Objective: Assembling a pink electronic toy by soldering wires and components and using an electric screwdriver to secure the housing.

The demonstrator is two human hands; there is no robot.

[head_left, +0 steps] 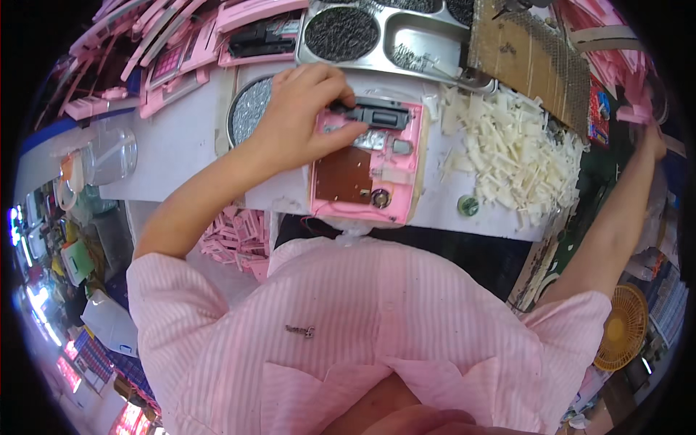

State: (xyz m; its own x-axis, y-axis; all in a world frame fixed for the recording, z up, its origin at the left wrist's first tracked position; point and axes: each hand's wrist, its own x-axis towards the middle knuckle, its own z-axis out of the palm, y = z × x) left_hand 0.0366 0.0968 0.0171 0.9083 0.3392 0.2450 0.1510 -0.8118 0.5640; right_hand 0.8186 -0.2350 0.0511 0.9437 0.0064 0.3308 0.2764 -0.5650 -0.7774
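A pink plastic casing (406,210) lies on the table before me, with a brown board (341,177), a small round metal part (380,198) and thin wires in it. My left hand (308,109) reaches over its upper left. Thumb and fingers pinch the left end of a black plastic part (384,117) at the top of the casing. Far to the right, my outstretched right hand (656,141) is beside a pink plastic piece (635,114) at the edge of a pink pile. Its fingers are too small and blurred to show whether they grip it.
A metal tray (428,43) of dark screws stands behind the casing, and a round dish (250,109) of silvery small parts is partly behind my left hand. Cream plastic pieces (515,156) heap at the right, near cardboard (529,65). Pink casings (174,65) stack at the back left.
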